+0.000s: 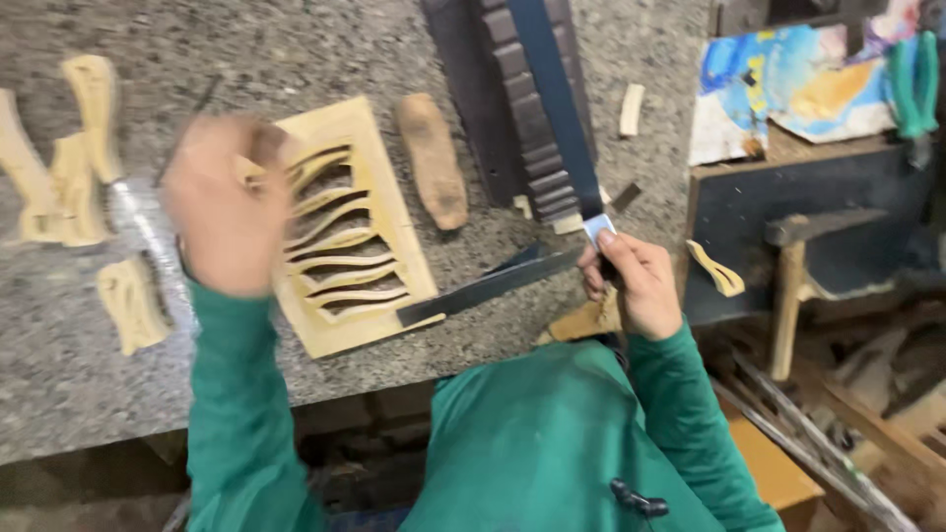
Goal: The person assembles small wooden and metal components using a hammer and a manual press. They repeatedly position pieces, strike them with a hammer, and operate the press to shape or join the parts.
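Observation:
My left hand (225,197), blurred by motion, hovers over the left edge of a pale wooden panel (389,212) cut with wavy slots. Its fingers are closed around a thin dark tool (202,101) that sticks out up and to the left. My right hand (636,284) grips the end of a flat dark blade (488,286), whose far tip rests on the panel's lower right corner. A long dark strip (557,108) with a pale tip runs down from the top edge to that hand. A wood block (581,321) lies under the hand.
Several pale wooden cut-outs (69,167) and a shiny metal bar (148,236) lie at the left of the granite worktop (296,49). An oval wooden piece (434,158) lies beside the panel. At right are a hammer (793,281), green-handled pliers (914,84) and a paint-stained sheet (788,84).

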